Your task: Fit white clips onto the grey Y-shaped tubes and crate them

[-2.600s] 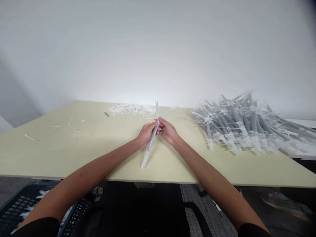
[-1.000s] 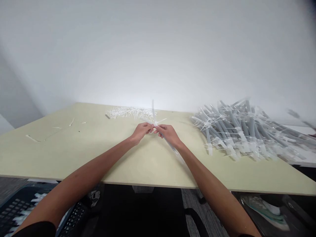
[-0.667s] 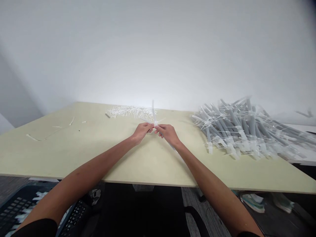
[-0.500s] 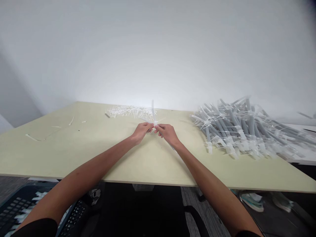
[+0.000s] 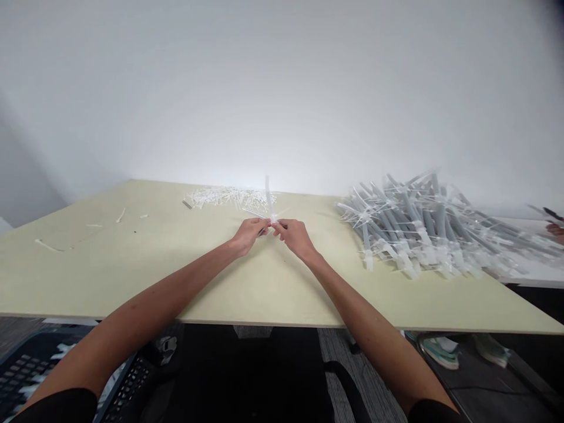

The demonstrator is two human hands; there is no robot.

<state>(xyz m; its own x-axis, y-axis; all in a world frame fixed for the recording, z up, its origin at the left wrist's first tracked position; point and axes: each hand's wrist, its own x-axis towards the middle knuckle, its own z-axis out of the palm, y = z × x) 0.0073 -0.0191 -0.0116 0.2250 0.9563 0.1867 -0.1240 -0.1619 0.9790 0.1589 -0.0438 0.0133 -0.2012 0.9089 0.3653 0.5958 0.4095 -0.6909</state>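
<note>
My left hand (image 5: 252,235) and my right hand (image 5: 295,236) meet above the middle of the table, fingers pinched close together. Between their fingertips is a translucent plastic tube piece (image 5: 268,194), one length of which stands upright. A thin clear length points away to the left from the same spot, and thin white strands stick out around the joint. My fingers hide most of the joint, so its exact shape cannot be made out. Just behind the hands lies a heap of small white cable ties (image 5: 229,197).
A large pile of grey tubes with translucent ends and ties (image 5: 423,229) covers the table's right side. Loose white strips (image 5: 48,245) lie at left. A blue basket (image 5: 26,364) stands below the table (image 5: 211,294). Another person's hand (image 5: 556,229) shows at the far right.
The view has shifted slightly. Both hands keep their pinch on the tube piece, which leans a little more to the left. Another person's hand with a dark object has appeared at the right edge.
</note>
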